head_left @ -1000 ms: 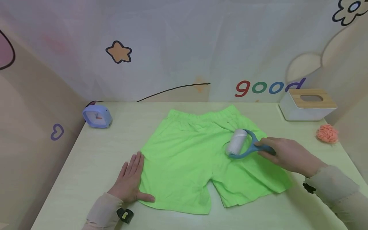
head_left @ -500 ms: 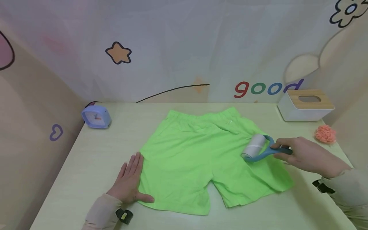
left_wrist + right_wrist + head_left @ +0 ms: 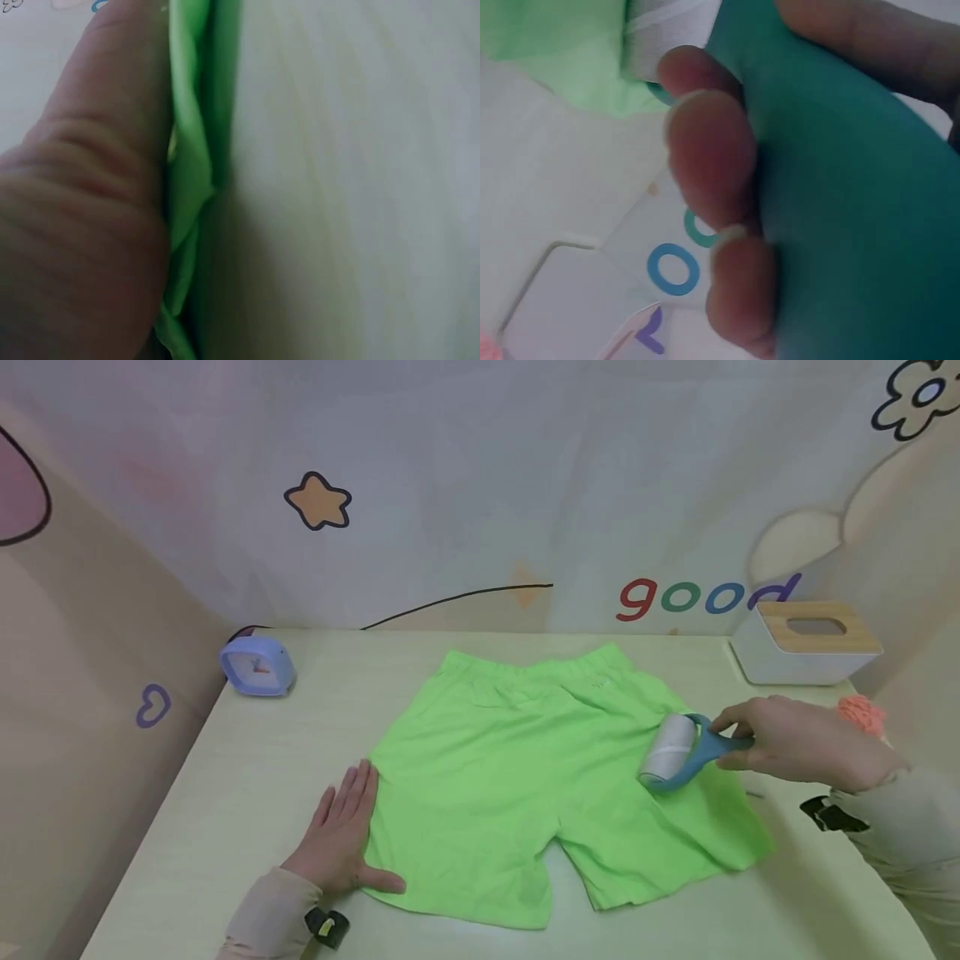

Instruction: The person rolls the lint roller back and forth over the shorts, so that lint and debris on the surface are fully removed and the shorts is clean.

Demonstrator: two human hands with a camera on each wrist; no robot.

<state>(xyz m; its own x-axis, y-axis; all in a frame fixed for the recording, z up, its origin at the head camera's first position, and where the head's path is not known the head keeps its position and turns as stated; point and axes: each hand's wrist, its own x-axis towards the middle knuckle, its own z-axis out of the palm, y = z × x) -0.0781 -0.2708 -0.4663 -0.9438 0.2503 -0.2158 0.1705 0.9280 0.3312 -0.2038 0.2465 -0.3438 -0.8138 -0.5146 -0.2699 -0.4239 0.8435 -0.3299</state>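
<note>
Bright green shorts (image 3: 480,777) lie spread on the table, waistband toward the back wall. My left hand (image 3: 337,835) rests on their left edge with straight fingers, the thumb over the leg near the hem. Close up in the left wrist view, the green cloth (image 3: 191,150) runs alongside that hand. With my right hand (image 3: 810,739) I grip the blue handle of a lint roller (image 3: 669,747), whose white roll sits on the right leg of the shorts. In the right wrist view, fingertips (image 3: 712,150) curl around the blue-green handle (image 3: 855,202).
A blue-purple clock (image 3: 257,666) stands at the table's back left. At the back right is a white tissue box (image 3: 795,660) with a wooden lid. A coral fluffy ball (image 3: 862,714) lies by the right edge, partly behind my right hand.
The lint roller has moved right across the shorts, from beside the middle to the right leg, in my right hand. My left hand keeps its place on the left edge.
</note>
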